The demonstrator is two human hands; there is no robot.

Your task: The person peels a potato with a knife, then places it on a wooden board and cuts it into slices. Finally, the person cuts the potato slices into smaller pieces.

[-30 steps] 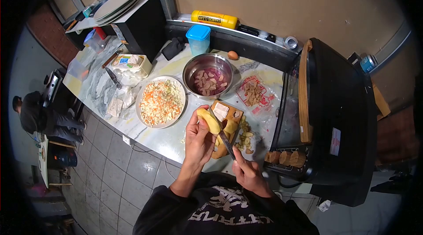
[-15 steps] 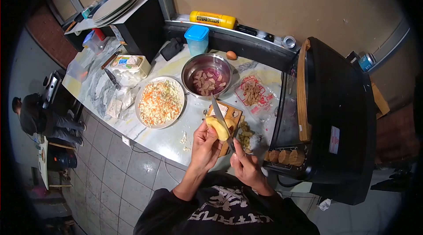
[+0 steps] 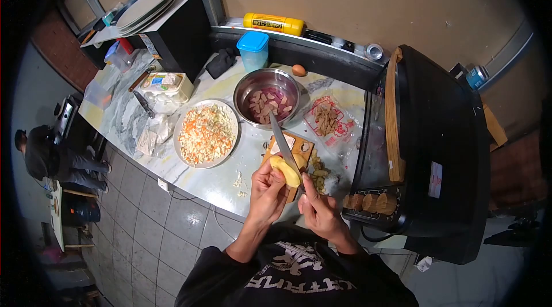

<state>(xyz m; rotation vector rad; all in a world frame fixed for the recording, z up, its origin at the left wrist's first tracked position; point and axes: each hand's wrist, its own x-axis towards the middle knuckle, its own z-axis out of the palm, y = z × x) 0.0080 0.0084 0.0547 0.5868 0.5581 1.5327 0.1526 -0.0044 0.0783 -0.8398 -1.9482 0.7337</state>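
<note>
My left hand (image 3: pixel 264 199) is closed around a pale yellow peeled potato (image 3: pixel 286 173), held up over a wooden cutting board (image 3: pixel 303 146). In my right hand (image 3: pixel 323 210) is a kitchen knife (image 3: pixel 283 143), its blade pointing away from me and lying against the potato's right side. Part of another yellow piece shows behind the blade. Brownish-green peelings (image 3: pixel 317 170) are heaped at the right of the board. Beyond it stands a steel bowl (image 3: pixel 238 100) with sliced pieces in reddish liquid.
To the left is a plate (image 3: pixel 177 151) of chopped vegetables. A printed plastic bag (image 3: pixel 348 130) with brown pieces lies right of the bowl. An egg (image 3: pixel 299 70) and a blue-lidded container (image 3: pixel 253 54) stand behind. A large black appliance (image 3: pixel 443 151) borders the right side. Another person (image 3: pixel 49 151) stands far left.
The view has shifted slightly. The knife tip has swung a little left and away from me along the potato. Both hands keep their holds.
</note>
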